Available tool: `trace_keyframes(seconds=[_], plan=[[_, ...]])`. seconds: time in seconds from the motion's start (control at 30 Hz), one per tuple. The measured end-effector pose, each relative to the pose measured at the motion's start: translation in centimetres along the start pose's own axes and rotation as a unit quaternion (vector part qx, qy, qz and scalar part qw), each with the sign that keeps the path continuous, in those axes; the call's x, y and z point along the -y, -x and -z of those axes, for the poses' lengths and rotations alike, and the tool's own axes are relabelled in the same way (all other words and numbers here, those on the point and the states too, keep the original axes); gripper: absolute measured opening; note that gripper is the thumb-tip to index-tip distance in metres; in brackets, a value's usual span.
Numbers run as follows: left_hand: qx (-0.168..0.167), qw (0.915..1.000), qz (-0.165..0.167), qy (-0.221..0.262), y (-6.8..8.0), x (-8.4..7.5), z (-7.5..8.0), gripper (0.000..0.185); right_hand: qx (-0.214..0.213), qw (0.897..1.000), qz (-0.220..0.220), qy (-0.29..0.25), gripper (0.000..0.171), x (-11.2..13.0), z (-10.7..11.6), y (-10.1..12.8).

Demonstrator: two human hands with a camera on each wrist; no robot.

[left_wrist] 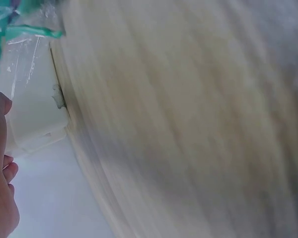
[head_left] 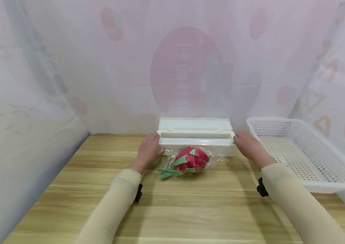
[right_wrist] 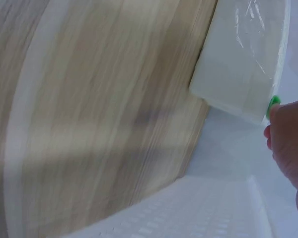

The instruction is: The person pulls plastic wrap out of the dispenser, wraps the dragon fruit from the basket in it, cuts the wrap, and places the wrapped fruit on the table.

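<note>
From the head view, your left hand (head_left: 149,149) is on the left end of the long white plastic cling-film dispenser box (head_left: 196,138), fingers wrapped over its corner, and your right hand (head_left: 249,145) is at the right end, fingers curled against it. The box sits at the back of the light wooden table (head_left: 172,203) with its lid flipped up. Just in front of it, touching its front face, lies the red toy dragon fruit with green leaves (head_left: 188,161), bundled in clear film. Off to your right sits the white perforated plastic basket (head_left: 309,152), apart from the box.

Left wrist view now: it's blurred, but your left hand (left_wrist: 1,178) shows at the edge, thumb against the end of the box (left_wrist: 32,111). Green leaf tips (left_wrist: 10,25) and shiny film poke in at the top. The other fingers curl loosely.

Right wrist view: your right hand (right_wrist: 290,148) is at the box (right_wrist: 241,64) corner, by a small green tab (right_wrist: 273,103). Film glints on the box. I cannot tell your finger spread here.
</note>
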State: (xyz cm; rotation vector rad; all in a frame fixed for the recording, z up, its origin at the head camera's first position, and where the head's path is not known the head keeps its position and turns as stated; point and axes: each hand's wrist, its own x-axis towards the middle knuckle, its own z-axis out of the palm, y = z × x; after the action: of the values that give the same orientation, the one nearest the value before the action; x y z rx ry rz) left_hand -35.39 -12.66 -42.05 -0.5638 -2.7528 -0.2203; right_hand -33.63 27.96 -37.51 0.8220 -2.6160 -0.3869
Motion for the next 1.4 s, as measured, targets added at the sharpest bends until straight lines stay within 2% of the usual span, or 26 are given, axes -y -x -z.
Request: trace_keyframes(seconds=[0.17, 0.43, 0.8, 1.0, 1.2, 1.4], plan=[[-0.006, 1.0, 0.001, -0.003, 0.2, 0.5, -0.1, 0.063, -0.024, 0.999, 0.021, 0.021, 0.012, 0.2, -0.2, -0.2], [-0.015, 0.9998, -0.007, 0.006, 0.3, 1.1, -0.1, 0.063, -0.047, 0.999, 0.009, 0.018, 0.011, 0.6, -0.3, -0.4], [0.013, 0.9991, -0.022, 0.035, 0.6, 1.7, 0.2, 0.069, -0.06, 0.998, 0.001, 0.012, 0.013, 0.8, 0.0, 0.0], [0.015, 0.9985, -0.029, 0.045, 0.8, 2.2, 0.6, 0.07, -0.06, 0.998, -0.006, -0.005, 0.013, 1.1, 0.4, 0.0], [-0.011, 0.9978, -0.034, 0.056, 1.1, 3.0, 0.9, 0.065, -0.077, 0.997, -0.008, -0.03, 0.011, 1.3, 0.6, -0.1], [-0.069, 0.9929, -0.058, 0.078, 1.6, 3.6, 0.9, 0.057, -0.122, 0.989, 0.001, -0.079, 0.012, 2.1, 0.9, -0.5]])
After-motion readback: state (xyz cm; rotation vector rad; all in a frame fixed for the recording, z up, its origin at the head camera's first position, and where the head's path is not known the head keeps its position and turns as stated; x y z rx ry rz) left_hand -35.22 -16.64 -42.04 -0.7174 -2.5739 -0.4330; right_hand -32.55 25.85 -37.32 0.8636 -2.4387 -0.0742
